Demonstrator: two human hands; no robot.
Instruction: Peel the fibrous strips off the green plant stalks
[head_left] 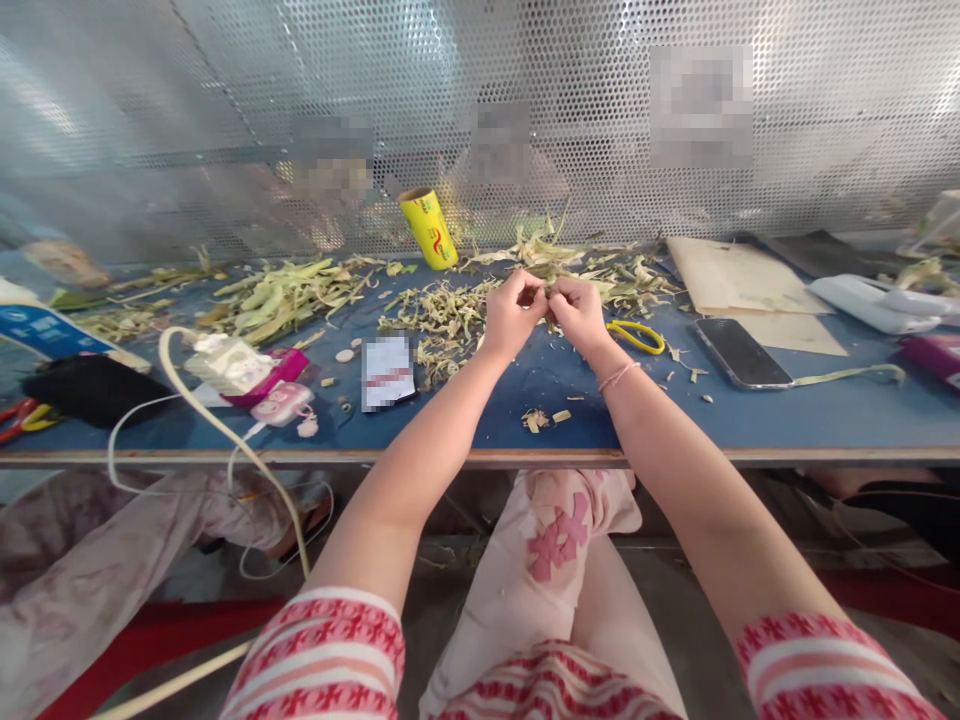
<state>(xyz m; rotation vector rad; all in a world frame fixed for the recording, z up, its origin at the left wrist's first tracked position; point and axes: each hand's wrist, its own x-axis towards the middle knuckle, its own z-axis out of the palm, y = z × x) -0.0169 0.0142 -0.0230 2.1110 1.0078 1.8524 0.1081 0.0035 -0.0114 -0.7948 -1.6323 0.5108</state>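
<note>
Left hand (511, 318) and right hand (577, 312): both pinched on one small plant piece (541, 296), above the blue tabletop (825, 410). Stripped husks (442, 315) lie heaped left of the hands; green stalks (281, 295) farther left look unworked.

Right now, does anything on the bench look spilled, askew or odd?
Yes: leaf scraps lie strewn over the blue bench around both hands, left hand and right hand. The yellow roll stands tilted against the mesh wall.
</note>
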